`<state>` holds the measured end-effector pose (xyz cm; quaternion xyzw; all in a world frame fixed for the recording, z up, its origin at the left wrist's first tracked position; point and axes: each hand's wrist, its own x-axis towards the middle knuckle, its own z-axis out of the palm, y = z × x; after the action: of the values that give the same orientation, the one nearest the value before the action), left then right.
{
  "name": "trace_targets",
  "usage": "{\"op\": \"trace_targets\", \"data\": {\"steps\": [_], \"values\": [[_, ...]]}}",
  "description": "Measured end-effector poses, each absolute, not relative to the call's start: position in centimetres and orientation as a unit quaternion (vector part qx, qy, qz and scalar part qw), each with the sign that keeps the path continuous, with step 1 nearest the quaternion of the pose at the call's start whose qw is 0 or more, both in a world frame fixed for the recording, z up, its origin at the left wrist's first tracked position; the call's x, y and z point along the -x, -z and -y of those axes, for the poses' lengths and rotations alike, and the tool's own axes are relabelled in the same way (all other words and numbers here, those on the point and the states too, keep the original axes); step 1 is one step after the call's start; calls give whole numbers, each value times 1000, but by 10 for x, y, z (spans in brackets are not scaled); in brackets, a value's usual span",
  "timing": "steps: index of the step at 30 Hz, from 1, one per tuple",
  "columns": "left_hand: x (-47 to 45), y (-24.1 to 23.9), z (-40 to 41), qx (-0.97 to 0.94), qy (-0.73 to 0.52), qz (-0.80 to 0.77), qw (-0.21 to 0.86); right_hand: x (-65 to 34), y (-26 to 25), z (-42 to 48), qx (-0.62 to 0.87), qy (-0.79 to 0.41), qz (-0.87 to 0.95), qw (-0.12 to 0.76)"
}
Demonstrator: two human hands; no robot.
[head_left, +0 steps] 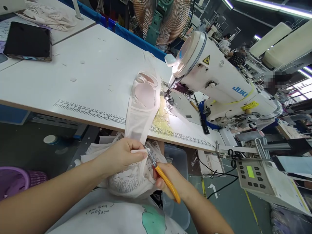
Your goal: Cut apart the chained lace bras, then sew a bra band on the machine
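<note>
Two hands [122, 155] [175, 177]: pink garment [143, 97], orange snips [168, 184]

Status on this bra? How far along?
Looks done: cups are stitched into the bra, which lies on the table beside the machine. In hand: left hand pinches its band below the table edge; right hand holds snips with the tips at that band. Left: trim not finished; more lace lies in the lap.

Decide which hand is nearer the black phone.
Left. The left hand, pinching the pink fabric, lies below-right of the phone; the right hand, holding orange snips, is farther right.
</note>
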<state>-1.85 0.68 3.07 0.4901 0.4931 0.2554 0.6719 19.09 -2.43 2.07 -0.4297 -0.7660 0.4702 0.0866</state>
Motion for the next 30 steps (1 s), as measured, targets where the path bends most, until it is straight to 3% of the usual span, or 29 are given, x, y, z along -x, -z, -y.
{"op": "trace_targets", "data": {"steps": [12, 17, 20, 25, 30], "values": [[20, -33, -8, -493, -259, -509, 657, -183, -2, 28, 466, -465, 727, 196], [24, -41, -6, -501, -260, -538, 625, -185, -14, 28, 484, -419, 717, 274], [28, -46, -5, -502, -302, -533, 611, -182, -22, 35, 469, -402, 735, 279], [35, -50, 0, -472, -333, -494, 650, -167, -8, 48, 446, -303, 814, 216], [46, -45, 7, -418, -366, -473, 684, -155, 1, 50, 435, -209, 822, 301]]}}
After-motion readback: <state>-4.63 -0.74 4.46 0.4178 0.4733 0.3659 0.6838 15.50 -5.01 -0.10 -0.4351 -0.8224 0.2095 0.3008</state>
